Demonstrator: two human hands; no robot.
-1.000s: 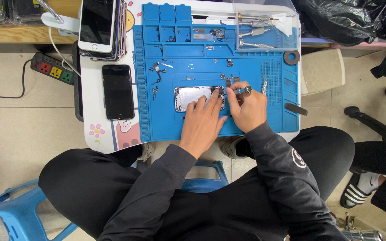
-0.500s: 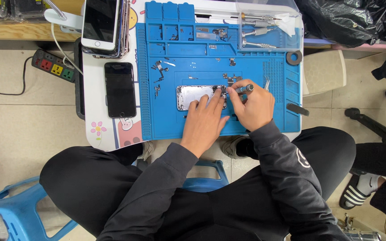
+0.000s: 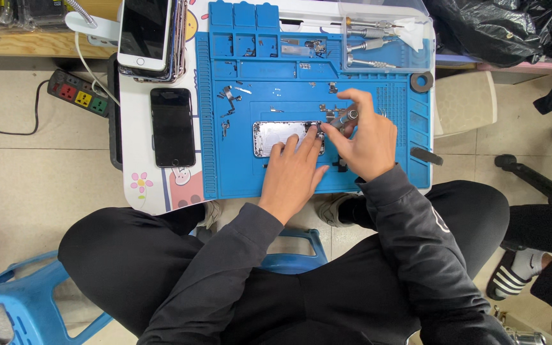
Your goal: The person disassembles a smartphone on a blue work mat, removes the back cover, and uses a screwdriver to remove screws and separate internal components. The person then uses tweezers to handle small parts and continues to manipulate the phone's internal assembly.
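Observation:
An opened silver phone housing (image 3: pixel 276 136) lies on a blue repair mat (image 3: pixel 237 169). My left hand (image 3: pixel 294 174) rests flat on its right end, fingers spread over the housing. Just right of it, my right hand (image 3: pixel 368 139) grips a small screwdriver (image 3: pixel 346 117), whose tip points at the housing's right edge. Small screws and metal parts (image 3: pixel 228 96) lie scattered on the mat above and left of the housing.
A black phone (image 3: pixel 172 126) lies left of the mat, below a stack of phones (image 3: pixel 147 35). A clear tray with several screwdrivers (image 3: pixel 378 45) sits top right. A power strip (image 3: pixel 78 94) lies on the floor at left. Another person's foot in a sandal (image 3: pixel 512 275) is at right.
My right hand has shifted a little around the screwdriver at the housing's right end. My left hand stays on the housing.

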